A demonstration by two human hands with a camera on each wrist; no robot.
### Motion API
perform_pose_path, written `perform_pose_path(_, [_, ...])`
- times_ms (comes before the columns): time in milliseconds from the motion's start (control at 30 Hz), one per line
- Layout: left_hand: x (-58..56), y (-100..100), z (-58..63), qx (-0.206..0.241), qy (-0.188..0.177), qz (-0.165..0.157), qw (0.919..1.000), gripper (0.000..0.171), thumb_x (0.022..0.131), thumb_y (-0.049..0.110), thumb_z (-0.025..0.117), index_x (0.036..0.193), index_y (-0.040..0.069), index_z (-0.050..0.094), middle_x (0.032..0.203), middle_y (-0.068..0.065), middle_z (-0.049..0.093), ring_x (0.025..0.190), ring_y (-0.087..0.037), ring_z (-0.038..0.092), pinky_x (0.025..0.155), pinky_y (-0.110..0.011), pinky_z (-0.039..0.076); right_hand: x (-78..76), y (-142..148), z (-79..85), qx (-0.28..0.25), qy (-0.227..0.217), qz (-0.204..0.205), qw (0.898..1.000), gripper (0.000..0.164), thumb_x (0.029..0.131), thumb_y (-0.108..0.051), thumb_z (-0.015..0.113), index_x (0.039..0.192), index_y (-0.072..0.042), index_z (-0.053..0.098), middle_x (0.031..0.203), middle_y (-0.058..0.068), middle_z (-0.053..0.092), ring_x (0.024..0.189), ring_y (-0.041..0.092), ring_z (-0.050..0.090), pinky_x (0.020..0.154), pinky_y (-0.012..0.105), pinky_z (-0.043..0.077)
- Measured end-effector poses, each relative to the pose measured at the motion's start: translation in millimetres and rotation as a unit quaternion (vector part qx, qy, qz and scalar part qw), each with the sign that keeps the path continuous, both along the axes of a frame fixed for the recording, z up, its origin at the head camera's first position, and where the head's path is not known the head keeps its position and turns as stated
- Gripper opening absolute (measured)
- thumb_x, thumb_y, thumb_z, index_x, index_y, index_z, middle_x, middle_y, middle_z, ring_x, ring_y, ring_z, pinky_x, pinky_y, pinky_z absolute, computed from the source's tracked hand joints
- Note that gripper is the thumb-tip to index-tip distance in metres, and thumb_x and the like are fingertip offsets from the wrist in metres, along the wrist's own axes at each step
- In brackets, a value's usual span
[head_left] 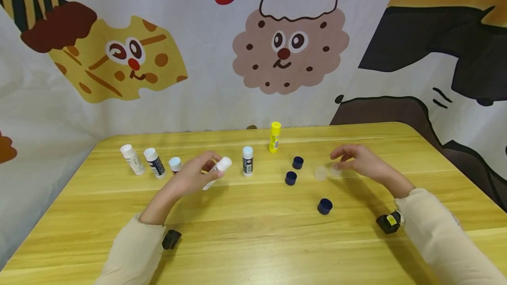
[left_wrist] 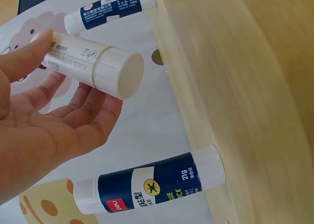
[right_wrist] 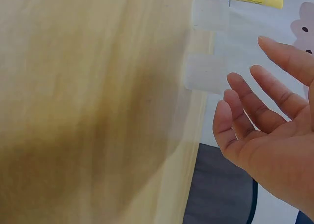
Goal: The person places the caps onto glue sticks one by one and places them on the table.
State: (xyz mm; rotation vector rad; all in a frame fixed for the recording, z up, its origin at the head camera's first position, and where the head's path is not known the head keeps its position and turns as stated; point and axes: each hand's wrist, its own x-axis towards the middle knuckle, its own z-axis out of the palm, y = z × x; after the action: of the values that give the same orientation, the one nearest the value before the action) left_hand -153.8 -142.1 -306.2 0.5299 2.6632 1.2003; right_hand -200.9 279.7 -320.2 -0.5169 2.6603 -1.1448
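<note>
My left hand grips a white glue stick between thumb and fingers, tilted above the table. In the left wrist view its plain white end points away from the palm. A dark-blue and white glue stick stands close by that hand. Over on the right, my right hand hovers with loosely bent fingers beside two translucent caps, holding nothing. The nearer cap sits just under its fingertips in the head view.
Three dark blue caps lie mid-right on the wooden table. A yellow glue stick stands at the back and a blue-labelled one near the centre. Several more glue sticks stand at left. A printed curtain hangs behind.
</note>
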Motion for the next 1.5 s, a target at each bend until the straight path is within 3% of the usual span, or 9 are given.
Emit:
perform_pose_path(133, [0.7,0.4,-1.2,0.004,-0.006,-0.003,1.0,0.023,0.092,0.017,0.056,0.111,0.005,0.052,0.091,-0.008,0.059,0.092,-0.026,0.055,0.067,-0.036,0.046,1.5,1.3,-0.3,-0.005,-0.014,-0.005,1.0,0.037,0.085,-0.017,0.066,0.114,0.005,0.056,0.109,0.019,0.056,0.087,0.023,0.052,0.072,0.036,0.045])
perform_pose_path(533, [2.3,2.7,-2.6,0.006,-0.006,-0.009,0.9999,0.022,0.092,0.014,0.056,0.111,0.005,0.052,0.09,-0.008,0.059,0.09,-0.025,0.056,0.066,-0.034,0.046,1.7,8.8,-8.4,0.002,-0.015,-0.013,1.0,0.037,0.084,-0.014,0.067,0.114,0.005,0.056,0.111,0.018,0.056,0.085,0.022,0.05,0.067,0.028,0.045])
perform_pose_path(1000, [6.1,5.2,-0.7,-0.001,-0.003,-0.02,0.9998,0.022,0.091,0.013,0.057,0.111,0.006,0.052,0.087,-0.006,0.059,0.083,-0.021,0.055,0.063,-0.032,0.045,-1.7,14.9,-18.1,-0.013,-0.044,-0.016,0.999,0.037,0.083,-0.007,0.066,0.115,0.008,0.053,0.105,0.018,0.055,0.083,0.021,0.051,0.066,0.028,0.047])
perform_pose_path(1500, [10.0,6.4,-0.5,-0.005,0.001,-0.029,0.9996,0.02,0.091,0.015,0.057,0.109,0.007,0.053,0.093,-0.007,0.06,0.089,-0.023,0.055,0.066,-0.035,0.046,-0.7,13.2,-19.0,-0.009,-0.058,-0.014,0.998,0.034,0.085,-0.005,0.063,0.114,0.009,0.053,0.098,0.016,0.056,0.08,0.018,0.055,0.067,0.031,0.048])
